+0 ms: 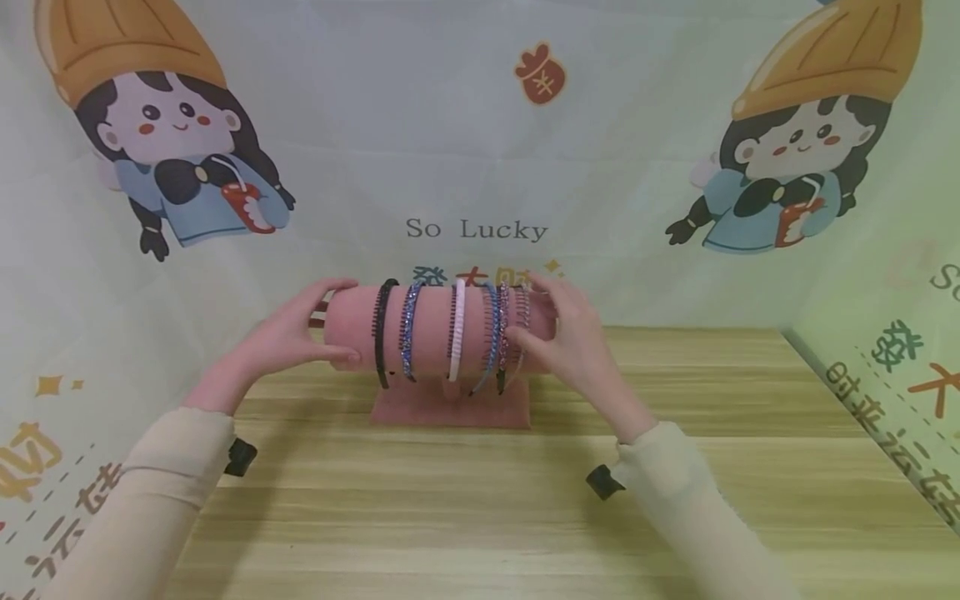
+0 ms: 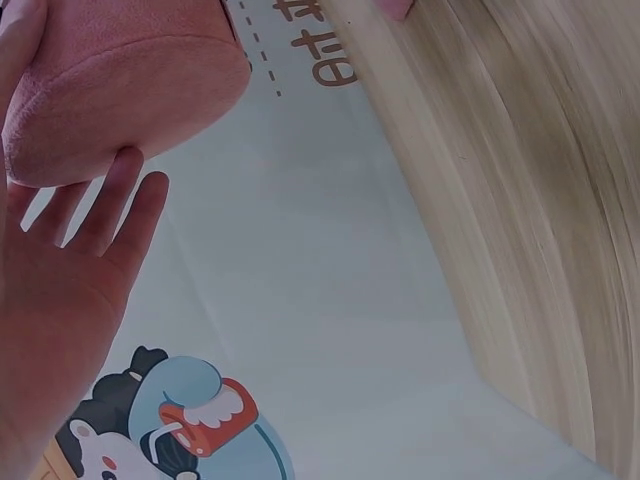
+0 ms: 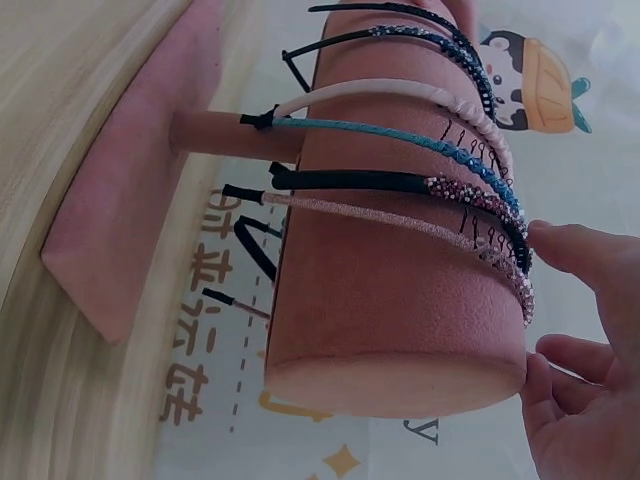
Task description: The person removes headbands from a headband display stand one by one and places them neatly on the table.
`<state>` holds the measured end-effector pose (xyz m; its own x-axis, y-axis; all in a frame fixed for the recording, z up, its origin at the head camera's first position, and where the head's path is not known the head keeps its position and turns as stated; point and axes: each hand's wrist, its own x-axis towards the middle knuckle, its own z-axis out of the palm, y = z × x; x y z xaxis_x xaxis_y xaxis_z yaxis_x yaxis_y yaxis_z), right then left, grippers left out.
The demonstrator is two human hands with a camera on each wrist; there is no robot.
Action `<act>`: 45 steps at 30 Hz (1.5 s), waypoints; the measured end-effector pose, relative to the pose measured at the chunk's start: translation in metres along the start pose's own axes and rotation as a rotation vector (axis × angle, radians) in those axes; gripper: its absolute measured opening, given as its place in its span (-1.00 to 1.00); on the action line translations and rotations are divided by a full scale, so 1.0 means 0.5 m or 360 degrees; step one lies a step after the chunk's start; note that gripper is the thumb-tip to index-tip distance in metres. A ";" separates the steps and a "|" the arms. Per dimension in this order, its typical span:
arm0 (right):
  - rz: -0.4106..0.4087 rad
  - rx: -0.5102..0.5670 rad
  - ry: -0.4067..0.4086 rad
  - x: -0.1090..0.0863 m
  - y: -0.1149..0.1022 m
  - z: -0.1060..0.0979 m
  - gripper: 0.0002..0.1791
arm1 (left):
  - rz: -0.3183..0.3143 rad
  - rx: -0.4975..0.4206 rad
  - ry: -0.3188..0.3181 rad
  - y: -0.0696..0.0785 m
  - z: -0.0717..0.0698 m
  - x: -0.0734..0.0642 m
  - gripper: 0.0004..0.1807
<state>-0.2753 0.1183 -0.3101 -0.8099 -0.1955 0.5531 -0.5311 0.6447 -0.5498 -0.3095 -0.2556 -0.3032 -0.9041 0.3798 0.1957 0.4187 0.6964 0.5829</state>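
Observation:
A pink headband display stand (image 1: 431, 329), a horizontal padded cylinder on a post and flat base, carries several headbands. From left to right come a black headband (image 1: 382, 333), a blue glittery headband (image 1: 408, 333), a white headband (image 1: 457, 329), a light blue headband (image 3: 400, 135), a dark one with pink beads (image 3: 470, 195) and a pale pink sparkly one (image 3: 385, 215). My left hand (image 1: 288, 329) holds the cylinder's left end, thumb in front, fingers behind. My right hand (image 1: 573, 337) grips the right end, its thumb against the rightmost headbands.
The stand's base (image 1: 450, 408) rests on a wood-grain tabletop (image 1: 450, 508). A printed cloth backdrop (image 1: 360, 108) with cartoon figures rises behind and along both sides. Black straps (image 1: 603, 482) show near the sleeve cuffs.

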 end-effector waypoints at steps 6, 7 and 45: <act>0.0175 0.0062 0.0068 -0.001 -0.012 0.008 -0.26 | -0.0058 -0.0115 -0.0037 -0.007 0.001 0.001 0.10; 0.0194 0.0067 0.0081 -0.001 -0.013 0.010 -0.26 | -0.0063 -0.0135 -0.0043 -0.009 0.001 0.001 0.10; 0.0327 0.0202 -0.0042 0.004 -0.017 -0.016 -0.62 | -0.0104 -0.0199 -0.0166 -0.019 -0.002 0.001 0.15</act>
<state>-0.2705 0.1185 -0.2991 -0.9094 -0.0902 0.4059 -0.3803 0.5752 -0.7243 -0.3140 -0.2628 -0.3080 -0.9127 0.4016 0.0751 0.3395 0.6432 0.6863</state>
